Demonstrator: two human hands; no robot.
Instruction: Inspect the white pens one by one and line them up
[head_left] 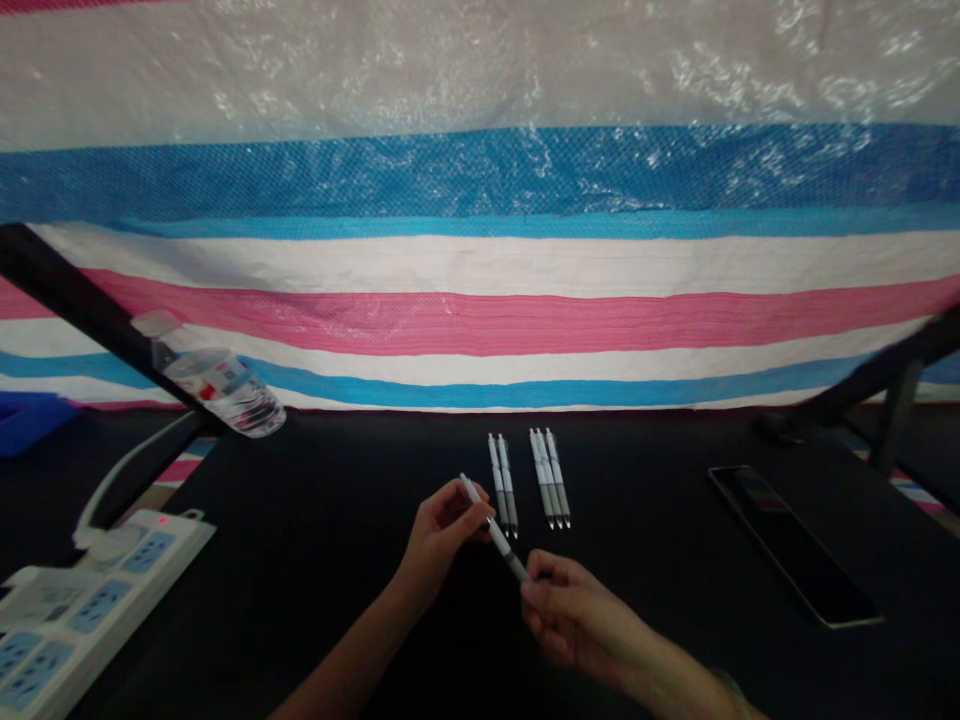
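A white pen with a grey grip point(501, 541) is held aslant between both hands, above the black table. My left hand point(442, 530) pinches its upper, clicker end between thumb and fingers. At the lower tip, my right hand point(566, 605) has its thumb and fingers closed on the grey part, hiding the point. Just beyond the hands lie two similar pens point(504, 485) side by side. To their right is a group of three more pens point(550, 478), also parallel, tips toward me.
On the right lies a dark phone point(791, 545). A white power strip point(112, 610) with a plugged-in cable occupies the near left. A clear water bottle point(225, 385) stands tilted in view at the back left, near a black bar point(90, 300). Striped sheeting point(480, 325) hangs behind the table point(300, 560).
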